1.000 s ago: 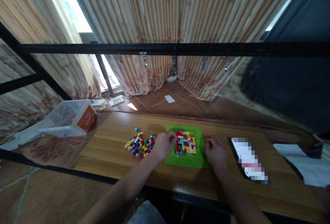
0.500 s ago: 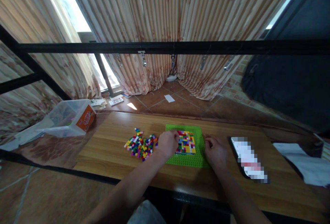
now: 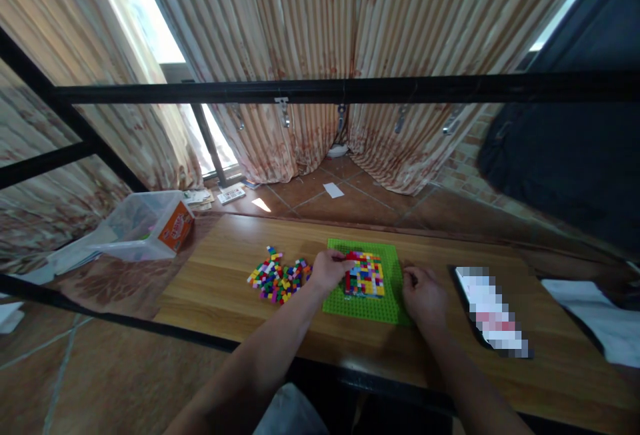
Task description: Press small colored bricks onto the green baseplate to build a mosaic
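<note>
Brick panel, multicoloured, one: on green baseplate, mid-surface. Left hand: fingertips at panel's upper left corner; grip pinched, any brick within cannot be told. Right hand: at baseplate's right edge, grip curled, contents hidden. Loose bricks, assorted: heaped left of baseplate. Phone, screen pixelated: right of right hand. Clear bin, orange-labelled: beyond surface's left end.

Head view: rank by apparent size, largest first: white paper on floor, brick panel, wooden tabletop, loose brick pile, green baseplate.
1. Wooden tabletop
2. Green baseplate
3. Loose brick pile and brick panel: too alike to rank, both partly hidden
4. White paper
</note>
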`<action>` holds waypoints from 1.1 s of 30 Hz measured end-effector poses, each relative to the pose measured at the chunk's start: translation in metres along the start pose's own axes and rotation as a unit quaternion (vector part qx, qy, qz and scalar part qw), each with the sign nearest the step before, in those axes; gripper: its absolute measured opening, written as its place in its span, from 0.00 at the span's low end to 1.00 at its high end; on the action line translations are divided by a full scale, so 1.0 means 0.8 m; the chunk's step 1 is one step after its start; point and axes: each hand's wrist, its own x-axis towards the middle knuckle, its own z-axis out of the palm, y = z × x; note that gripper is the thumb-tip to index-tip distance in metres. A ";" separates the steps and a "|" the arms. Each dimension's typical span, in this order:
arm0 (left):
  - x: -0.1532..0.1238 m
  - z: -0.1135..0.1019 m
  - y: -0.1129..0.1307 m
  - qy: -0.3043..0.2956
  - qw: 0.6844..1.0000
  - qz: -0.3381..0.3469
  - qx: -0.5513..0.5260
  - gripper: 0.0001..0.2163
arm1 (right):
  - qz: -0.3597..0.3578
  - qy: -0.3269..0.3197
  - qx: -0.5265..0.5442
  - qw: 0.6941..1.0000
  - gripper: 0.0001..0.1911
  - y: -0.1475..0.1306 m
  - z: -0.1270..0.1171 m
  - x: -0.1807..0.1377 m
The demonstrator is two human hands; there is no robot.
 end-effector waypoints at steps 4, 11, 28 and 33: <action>0.004 0.006 -0.004 0.025 1.000 0.013 0.010 0.06 | -0.003 -0.016 -0.014 1.000 0.15 0.001 -0.001 0.001; -0.010 -0.016 -0.008 0.008 0.993 0.110 -0.035 0.10 | -0.010 -0.020 -0.033 0.999 0.16 0.010 0.003 0.002; -0.047 -0.118 -0.005 0.009 0.807 0.272 0.523 0.10 | -0.018 -0.018 -0.055 0.998 0.16 0.014 0.005 0.001; -0.037 -0.114 0.004 -0.016 0.770 0.247 0.588 0.11 | -0.021 -0.013 -0.050 0.998 0.15 0.013 0.004 0.000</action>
